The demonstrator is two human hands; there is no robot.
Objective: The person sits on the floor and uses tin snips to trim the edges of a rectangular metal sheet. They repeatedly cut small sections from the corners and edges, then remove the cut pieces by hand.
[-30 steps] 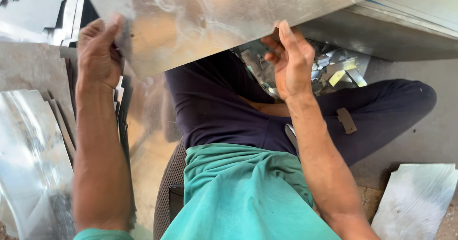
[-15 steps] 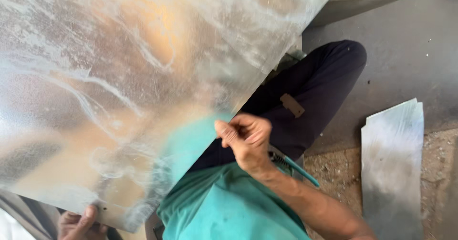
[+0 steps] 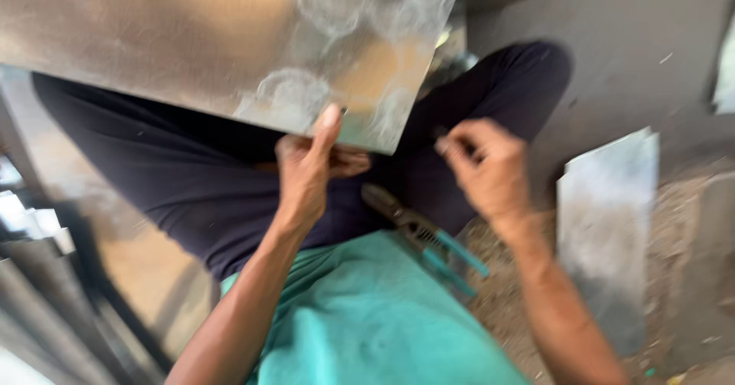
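From the head camera we look down on our own lap, and a large galvanised metal sheet (image 3: 230, 40) fills the frame from nine o'clock round to one o'clock, its near corner dipping toward the middle; our left hand (image 3: 306, 167) pinches that lower edge near the corner, thumb on the upper face and fingers curled beneath, so the sheet hangs above our dark trousers (image 3: 191, 186) and rests on nothing we can see; our right hand (image 3: 486, 171) sits at three o'clock of the left, just apart from the sheet, fingers half curled and grasping nothing we can make out, though blur hides the fingertips; a pair of tin snips (image 3: 421, 236) with blue-green handles lies on our lap at five o'clock of the left hand, between the two forearms, touched by neither; a smaller metal offcut (image 3: 609, 232) lies on the gritty floor (image 3: 505, 301) at four o'clock, well apart; to handle the sheet well, we judge that the pinch should stay off the sharp cut edge, the free hand should steady the corner beside it, and the sheet should be kept level so it does not swing.
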